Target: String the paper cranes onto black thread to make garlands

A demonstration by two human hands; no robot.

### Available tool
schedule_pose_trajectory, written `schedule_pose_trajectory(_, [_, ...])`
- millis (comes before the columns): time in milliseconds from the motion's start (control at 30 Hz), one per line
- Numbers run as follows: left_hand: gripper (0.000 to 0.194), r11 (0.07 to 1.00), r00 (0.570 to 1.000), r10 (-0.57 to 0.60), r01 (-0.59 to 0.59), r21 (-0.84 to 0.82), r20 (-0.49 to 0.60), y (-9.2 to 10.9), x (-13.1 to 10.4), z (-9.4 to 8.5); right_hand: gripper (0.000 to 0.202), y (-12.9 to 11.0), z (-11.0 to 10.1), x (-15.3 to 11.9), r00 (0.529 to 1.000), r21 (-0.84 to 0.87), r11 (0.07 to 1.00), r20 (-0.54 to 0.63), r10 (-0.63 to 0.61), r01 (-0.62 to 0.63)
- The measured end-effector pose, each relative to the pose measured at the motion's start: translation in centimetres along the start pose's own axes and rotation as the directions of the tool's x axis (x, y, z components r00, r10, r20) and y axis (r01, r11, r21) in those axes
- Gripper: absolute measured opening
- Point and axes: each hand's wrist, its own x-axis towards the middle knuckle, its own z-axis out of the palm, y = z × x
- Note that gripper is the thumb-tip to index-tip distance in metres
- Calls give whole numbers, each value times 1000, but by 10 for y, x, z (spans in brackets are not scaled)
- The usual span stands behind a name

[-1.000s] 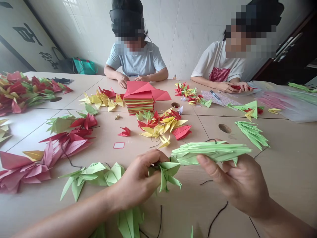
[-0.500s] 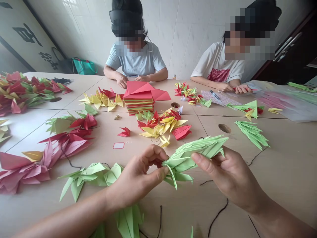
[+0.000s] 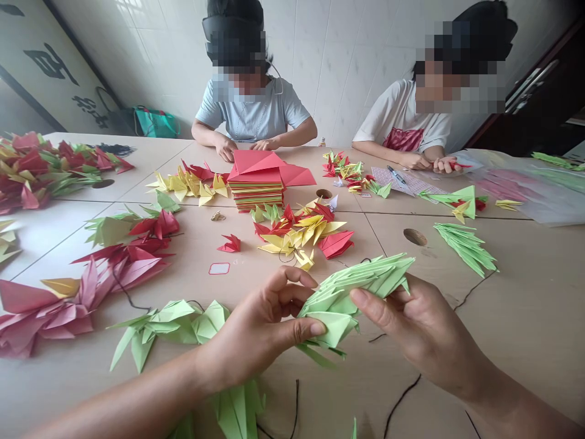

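A bundle of folded green paper cranes [image 3: 361, 280] is held above the table between both hands. My left hand [image 3: 269, 326] pinches a lower flap at the bundle's left end, thumb in front and fingers behind. Around the right end, my right hand [image 3: 411, 323] is closed, its thumb pressed on the front layers and its other fingers hidden behind. Under and beside my left forearm lie more green folded paper pieces [image 3: 169, 323]. Black cord [image 3: 402, 399] runs over the table below my right hand.
Beyond the hands lie red and yellow paper cranes [image 3: 306, 231] and a stack of coloured paper squares [image 3: 256, 192]. Another green bundle [image 3: 466, 244] sits right of a table hole [image 3: 415, 236]. Pink folded paper [image 3: 55, 311] spreads at left. Two people work across the table.
My left thumb has moved a little right onto a flap, which now lies flatter over the bundle's front. The bundle and my right hand have shifted slightly left.
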Motion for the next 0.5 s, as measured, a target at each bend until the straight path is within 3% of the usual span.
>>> schedule_pose_trajectory(267, [25, 998, 999, -21, 19, -57, -49, 2, 1, -1, 17, -3, -2, 1, 1000, 2, 1000, -11, -22, 22])
schedule_pose_trajectory(500, [17, 992, 996, 58, -50, 119, -65, -1, -1, -3, 19, 4, 1, -2, 996, -30, 997, 58, 71, -69])
